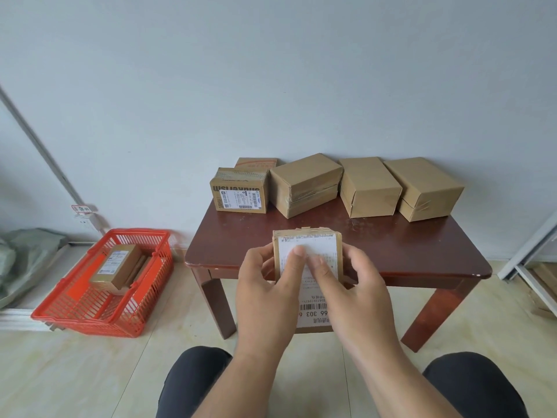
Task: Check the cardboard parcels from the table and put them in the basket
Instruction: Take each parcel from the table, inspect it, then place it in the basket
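Note:
I hold a small cardboard parcel (307, 245) with a white shipping label facing me, in front of the dark red wooden table (391, 245). My left hand (268, 285) grips its left side with the thumb across the label. Around its right side curls my right hand (352, 285), fingers over the label. Several more parcels stand along the table's back edge: a labelled one (239, 191) at left, then three plain ones (306, 184) (370, 187) (423, 188). The orange basket (60, 309) on the floor at left holds a labelled parcel (116, 267).
A smaller box (256, 162) stands behind the labelled parcel against the grey wall. A grey-green bag (24, 254) lies at far left behind the basket. A white metal frame (530, 251) leans at the right. My knees (193, 384) are at the bottom edge.

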`<state>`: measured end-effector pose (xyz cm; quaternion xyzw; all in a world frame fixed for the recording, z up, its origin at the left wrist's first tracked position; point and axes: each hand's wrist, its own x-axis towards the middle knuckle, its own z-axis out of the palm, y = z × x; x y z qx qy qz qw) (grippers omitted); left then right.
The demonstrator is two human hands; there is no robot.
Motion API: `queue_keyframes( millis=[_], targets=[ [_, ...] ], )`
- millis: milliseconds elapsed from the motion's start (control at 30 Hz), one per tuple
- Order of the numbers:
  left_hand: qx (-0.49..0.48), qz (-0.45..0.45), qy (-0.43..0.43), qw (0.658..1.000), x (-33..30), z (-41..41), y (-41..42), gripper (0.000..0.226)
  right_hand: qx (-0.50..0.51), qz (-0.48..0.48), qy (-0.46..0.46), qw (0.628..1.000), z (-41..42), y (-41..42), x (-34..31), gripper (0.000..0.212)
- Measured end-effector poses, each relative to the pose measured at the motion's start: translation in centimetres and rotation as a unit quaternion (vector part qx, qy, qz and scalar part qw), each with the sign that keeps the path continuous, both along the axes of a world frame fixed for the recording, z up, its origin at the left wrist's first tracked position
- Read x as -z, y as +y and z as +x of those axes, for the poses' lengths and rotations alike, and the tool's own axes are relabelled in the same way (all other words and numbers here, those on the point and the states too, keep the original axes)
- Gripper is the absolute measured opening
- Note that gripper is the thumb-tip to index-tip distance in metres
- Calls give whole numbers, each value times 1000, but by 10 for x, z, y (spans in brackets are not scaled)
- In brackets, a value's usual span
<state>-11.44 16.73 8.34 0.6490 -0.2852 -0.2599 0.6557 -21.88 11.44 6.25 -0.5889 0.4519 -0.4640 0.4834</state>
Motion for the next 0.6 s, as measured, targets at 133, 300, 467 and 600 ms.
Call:
queue_keyframes(
  millis=[133, 300, 467, 600],
  targets=[
    [11, -2, -13, 1000, -1, -6, 2, 26, 26, 8, -6, 1000, 1, -4, -3, 49],
    [14, 9, -38, 999, 2, -7, 4, 40, 34, 33, 1, 999, 0, -7, -7, 53],
    [0, 2, 1, 1000, -2, -3, 2, 37, 22, 9, 13, 1000, 1, 1, -3, 52],
    [-1, 4, -1, 1000, -3, -3, 1, 29, 11, 38, -6, 999, 2, 4, -3, 40]
  ],
)
